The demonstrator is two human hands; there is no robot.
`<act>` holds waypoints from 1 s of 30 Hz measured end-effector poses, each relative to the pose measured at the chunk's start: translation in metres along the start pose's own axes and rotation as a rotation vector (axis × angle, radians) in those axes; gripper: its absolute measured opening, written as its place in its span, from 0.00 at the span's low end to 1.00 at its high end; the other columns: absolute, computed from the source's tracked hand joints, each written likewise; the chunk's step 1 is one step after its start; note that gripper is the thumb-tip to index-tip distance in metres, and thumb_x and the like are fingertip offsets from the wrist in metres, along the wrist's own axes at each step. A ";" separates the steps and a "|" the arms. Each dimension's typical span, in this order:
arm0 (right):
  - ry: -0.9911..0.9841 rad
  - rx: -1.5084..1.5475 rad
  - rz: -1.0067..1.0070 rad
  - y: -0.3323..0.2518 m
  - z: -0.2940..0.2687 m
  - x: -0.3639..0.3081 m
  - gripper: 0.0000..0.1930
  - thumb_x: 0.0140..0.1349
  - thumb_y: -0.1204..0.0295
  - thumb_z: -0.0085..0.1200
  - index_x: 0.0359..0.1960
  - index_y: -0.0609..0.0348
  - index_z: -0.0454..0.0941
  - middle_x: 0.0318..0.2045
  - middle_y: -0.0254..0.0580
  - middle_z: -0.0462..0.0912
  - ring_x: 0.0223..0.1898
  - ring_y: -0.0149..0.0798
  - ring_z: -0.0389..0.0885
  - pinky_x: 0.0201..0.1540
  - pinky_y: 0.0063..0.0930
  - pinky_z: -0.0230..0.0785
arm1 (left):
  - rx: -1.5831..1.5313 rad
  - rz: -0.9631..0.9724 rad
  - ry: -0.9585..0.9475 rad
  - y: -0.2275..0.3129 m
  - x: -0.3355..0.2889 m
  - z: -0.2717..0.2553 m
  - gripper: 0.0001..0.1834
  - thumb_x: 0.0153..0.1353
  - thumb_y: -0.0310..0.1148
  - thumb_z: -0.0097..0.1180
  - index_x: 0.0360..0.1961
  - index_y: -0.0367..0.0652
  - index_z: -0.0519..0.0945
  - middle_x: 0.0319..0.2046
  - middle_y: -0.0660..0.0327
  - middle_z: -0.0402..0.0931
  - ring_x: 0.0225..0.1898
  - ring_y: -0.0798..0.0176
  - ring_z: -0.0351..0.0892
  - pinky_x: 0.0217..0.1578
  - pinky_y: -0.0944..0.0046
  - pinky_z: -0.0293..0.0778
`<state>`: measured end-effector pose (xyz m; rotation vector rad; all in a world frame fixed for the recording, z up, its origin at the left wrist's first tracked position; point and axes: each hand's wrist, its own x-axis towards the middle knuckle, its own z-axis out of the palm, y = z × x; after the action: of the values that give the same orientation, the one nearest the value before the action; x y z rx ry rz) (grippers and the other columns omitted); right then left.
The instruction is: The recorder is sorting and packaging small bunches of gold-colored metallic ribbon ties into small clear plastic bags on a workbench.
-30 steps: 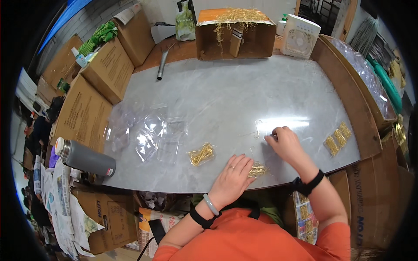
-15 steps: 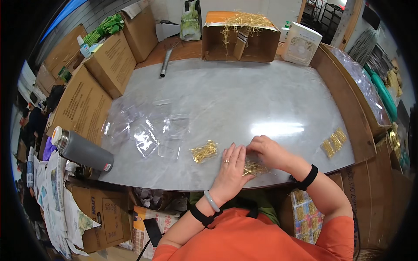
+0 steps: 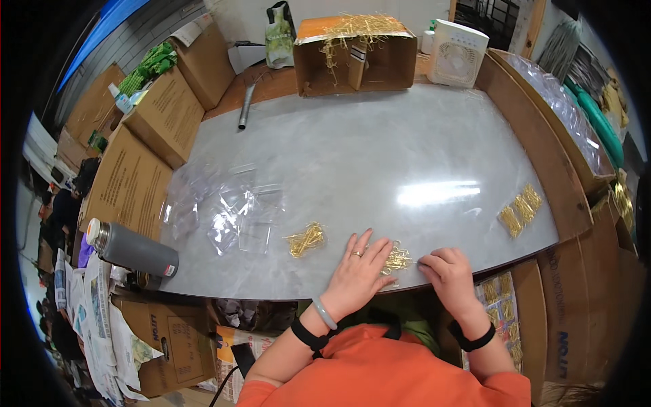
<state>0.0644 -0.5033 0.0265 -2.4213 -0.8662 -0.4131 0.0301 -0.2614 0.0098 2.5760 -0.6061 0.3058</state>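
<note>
A small pile of gold wire hooks (image 3: 397, 260) lies close to the table's front edge, between my two hands. My left hand (image 3: 357, 271) rests flat on the table with its fingers stretched out, its thumb and fingers against the left side of this pile. Just right of the pile is my right hand (image 3: 447, 275), its fingers drawn together in a pinch. Whatever is between those fingertips is too small to make out. Another loose heap of gold hooks (image 3: 306, 239) sits left of my left hand. Several neat gold bundles (image 3: 521, 211) lie at the table's right side.
Clear plastic boxes (image 3: 224, 210) are heaped at the left, near a grey bottle (image 3: 135, 249). At the back stand a cardboard box (image 3: 386, 64) with gold wires on top and a white fan (image 3: 458, 54). A metal tube (image 3: 245, 108) lies back left. Cardboard walls line the sides.
My right hand has moved right and toward me, off the pile, which now shows more fully. My left hand has stayed beside it. The view has shifted slightly.
</note>
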 end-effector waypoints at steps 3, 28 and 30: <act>0.139 0.019 0.051 -0.017 0.025 0.004 0.13 0.55 0.79 0.63 0.43 0.57 0.82 0.33 0.38 0.83 0.38 0.47 0.80 0.43 0.39 0.74 | 0.018 -0.008 0.010 0.008 0.008 0.005 0.33 0.64 0.40 0.64 0.66 0.37 0.70 0.64 0.54 0.67 0.70 0.40 0.60 0.72 0.38 0.54; -0.162 0.216 -0.217 -0.013 0.036 0.036 0.28 0.54 0.65 0.70 0.56 0.58 0.76 0.53 0.45 0.77 0.57 0.52 0.74 0.62 0.46 0.67 | -0.390 -0.122 0.029 -0.006 -0.015 -0.027 0.44 0.64 0.32 0.63 0.76 0.35 0.53 0.68 0.41 0.61 0.69 0.37 0.62 0.70 0.49 0.60; -0.121 0.198 -0.217 -0.016 0.036 0.034 0.23 0.53 0.70 0.69 0.51 0.57 0.77 0.49 0.42 0.78 0.53 0.49 0.76 0.58 0.44 0.70 | -0.217 -0.186 0.038 -0.005 -0.025 -0.031 0.42 0.60 0.34 0.68 0.72 0.34 0.61 0.66 0.43 0.65 0.67 0.38 0.65 0.67 0.49 0.64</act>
<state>0.0826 -0.4557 0.0183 -2.1962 -1.1721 -0.2478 0.0071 -0.2334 0.0265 2.3890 -0.3612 0.2137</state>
